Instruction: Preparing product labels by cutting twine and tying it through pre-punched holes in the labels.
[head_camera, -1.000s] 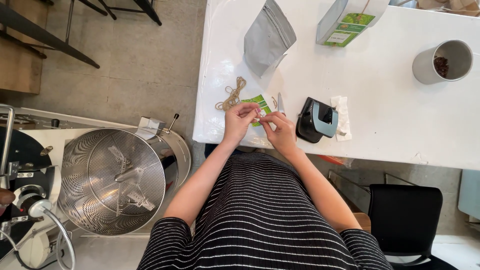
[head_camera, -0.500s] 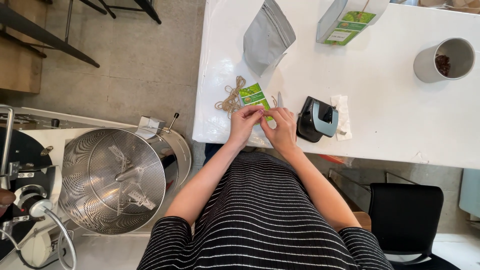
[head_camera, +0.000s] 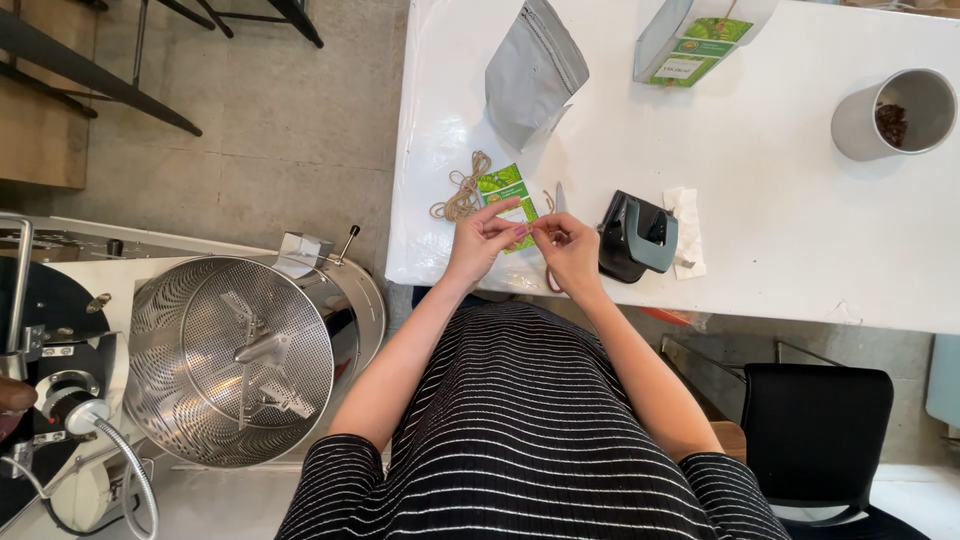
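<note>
Head view, hands (head_camera: 525, 235) unmoved, green card (head_camera: 505, 190) uncovered

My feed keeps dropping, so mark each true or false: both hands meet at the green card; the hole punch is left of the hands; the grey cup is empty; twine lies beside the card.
1. The left hand and right hand meet at the green card: true.
2. The hole punch is left of the hands: false, it sits to their right.
3. The grey cup is empty: false, something dark lies inside.
4. Twine lies beside the card: true.
</note>
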